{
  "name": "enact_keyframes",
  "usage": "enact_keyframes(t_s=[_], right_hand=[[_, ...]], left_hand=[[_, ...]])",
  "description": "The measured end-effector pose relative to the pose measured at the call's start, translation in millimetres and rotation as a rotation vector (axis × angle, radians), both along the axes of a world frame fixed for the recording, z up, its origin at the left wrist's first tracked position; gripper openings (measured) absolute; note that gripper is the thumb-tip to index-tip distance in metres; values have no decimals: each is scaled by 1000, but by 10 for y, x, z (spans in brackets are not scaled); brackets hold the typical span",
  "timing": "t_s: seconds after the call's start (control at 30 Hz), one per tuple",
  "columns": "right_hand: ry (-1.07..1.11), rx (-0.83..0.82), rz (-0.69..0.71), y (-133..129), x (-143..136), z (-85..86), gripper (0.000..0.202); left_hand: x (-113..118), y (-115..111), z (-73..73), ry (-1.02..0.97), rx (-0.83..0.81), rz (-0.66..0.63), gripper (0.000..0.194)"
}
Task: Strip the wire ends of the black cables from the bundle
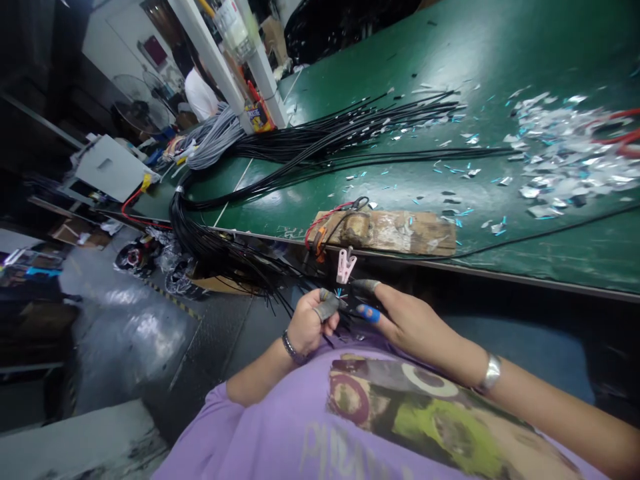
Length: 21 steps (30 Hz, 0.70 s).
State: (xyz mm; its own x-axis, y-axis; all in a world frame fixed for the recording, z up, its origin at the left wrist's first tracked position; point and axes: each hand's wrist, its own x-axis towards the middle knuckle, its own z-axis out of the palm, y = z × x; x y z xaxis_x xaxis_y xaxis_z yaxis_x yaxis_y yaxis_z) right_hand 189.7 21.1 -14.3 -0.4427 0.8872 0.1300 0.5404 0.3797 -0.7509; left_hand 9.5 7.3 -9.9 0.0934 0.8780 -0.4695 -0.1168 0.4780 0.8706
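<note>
My left hand [311, 321], with grey finger covers, pinches the end of a black cable just below the table edge. Thin blue and pale wires [339, 293] fan out from that end. To its right, my right hand [393, 313] has thumb and forefinger apart, with a blue wrap on one finger and a grey cover on another; nothing shows between them. A pink clothes peg [345, 265] hangs above both hands at the edge of a wooden board [415, 232]. The long black cable bundle [210, 247] droops over the edge at the left.
The green table [280, 217] carries more black cables, a grey cable bundle [215, 140] and scattered foil scraps [565, 153]. A white post [265, 73] stands at the back. Behind it are a person in white [200, 93] and a fan [143, 107].
</note>
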Motion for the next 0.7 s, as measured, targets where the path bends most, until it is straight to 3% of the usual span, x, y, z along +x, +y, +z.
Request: enact_keyframes(t_s=[0.2, 0.4, 0.7], right_hand=[[0, -121, 89, -69, 5, 81, 18], [13, -151, 73, -28, 9, 109, 14], [137, -86, 127, 74, 79, 29, 28]], left_hand=[[-5, -29, -58, 76, 89, -5, 47], [-16, -41, -26, 90, 97, -52, 48], [-66, -22, -90, -184, 99, -121, 46]])
